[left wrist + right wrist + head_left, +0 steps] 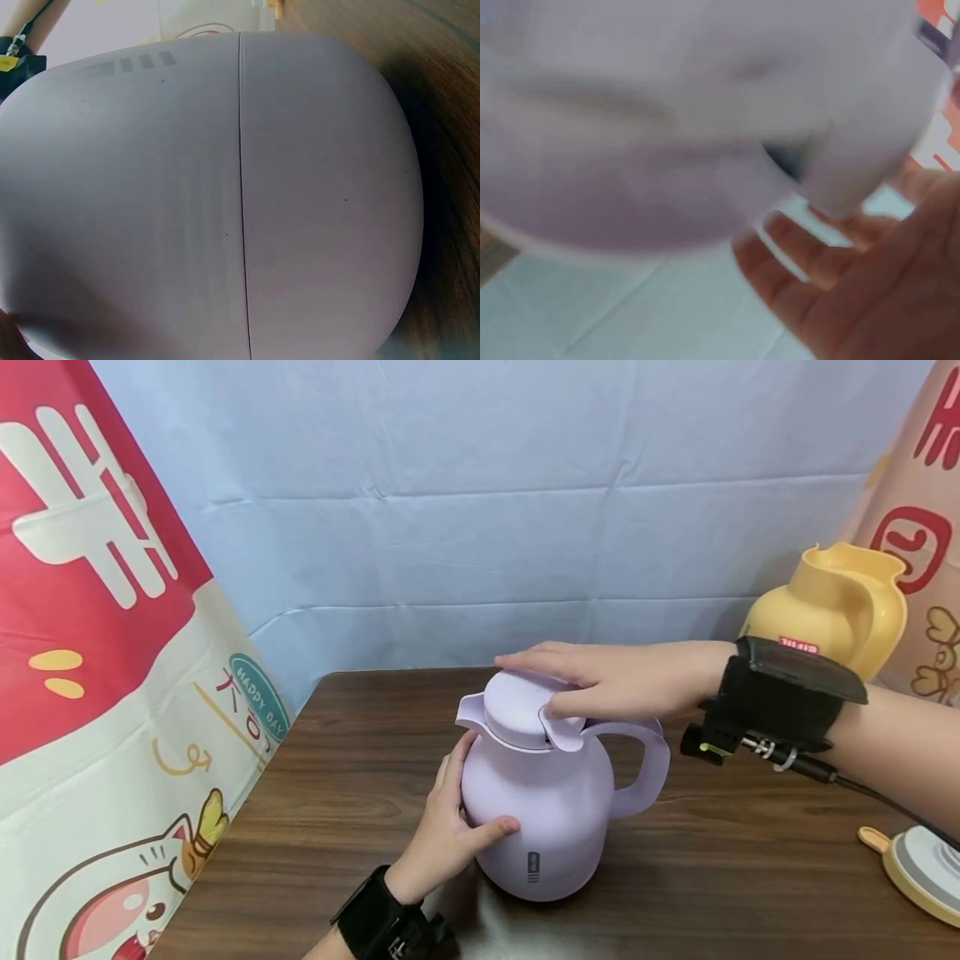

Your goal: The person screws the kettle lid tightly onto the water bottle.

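Observation:
A lilac thermos jug (555, 810) stands upright on the brown wooden table, its lid (517, 718) seated in the top and its handle (651, 768) pointing right. My left hand (446, 827) holds the jug's left side, thumb across the front and fingers around the far side. Over the lid lies my right hand (622, 681), fingers stretched to the left and thumb by the lid's lever (561, 732). The jug's body (187, 187) fills the left wrist view. In the blurred right wrist view, the right hand (885, 277) is beside the jug's top.
A yellow jug (825, 610) without a lid stands at the back right, partly behind my right forearm. A yellow-and-white lid (926, 868) lies on the table (360, 777) at the right edge. Blue cloth (450, 527) hangs behind, printed cloth (112, 693) at the left.

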Demonstrator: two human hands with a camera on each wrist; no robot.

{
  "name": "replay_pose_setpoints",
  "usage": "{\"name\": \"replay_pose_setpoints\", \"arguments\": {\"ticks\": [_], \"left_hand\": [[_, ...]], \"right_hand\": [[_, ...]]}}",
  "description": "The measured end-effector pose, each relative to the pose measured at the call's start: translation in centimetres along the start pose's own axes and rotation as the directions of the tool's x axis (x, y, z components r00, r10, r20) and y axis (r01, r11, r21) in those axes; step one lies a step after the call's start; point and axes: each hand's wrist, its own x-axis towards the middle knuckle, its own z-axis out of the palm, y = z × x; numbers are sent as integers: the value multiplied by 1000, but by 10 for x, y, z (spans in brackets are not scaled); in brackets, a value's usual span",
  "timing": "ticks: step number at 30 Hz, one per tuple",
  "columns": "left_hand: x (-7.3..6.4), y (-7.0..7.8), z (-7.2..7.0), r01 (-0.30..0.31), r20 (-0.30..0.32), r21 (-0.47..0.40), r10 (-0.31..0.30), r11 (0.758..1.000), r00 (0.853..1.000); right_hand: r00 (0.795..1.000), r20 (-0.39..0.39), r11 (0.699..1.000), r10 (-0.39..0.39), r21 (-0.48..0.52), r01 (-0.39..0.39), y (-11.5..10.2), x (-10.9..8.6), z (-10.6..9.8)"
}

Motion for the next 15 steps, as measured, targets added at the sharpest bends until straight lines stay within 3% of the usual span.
{"name": "replay_pose_setpoints", "arguments": {"ticks": [5,15], "left_hand": [[0,0,0,-2,-5,5,2,1000,1000],[-1,3,0,-1,-20,18,1,1000,1000]], "right_hand": [[997,35,995,-71,66,69,-1,-7,-10],[987,33,987,-158,9,158,3,-5,-14]]}}
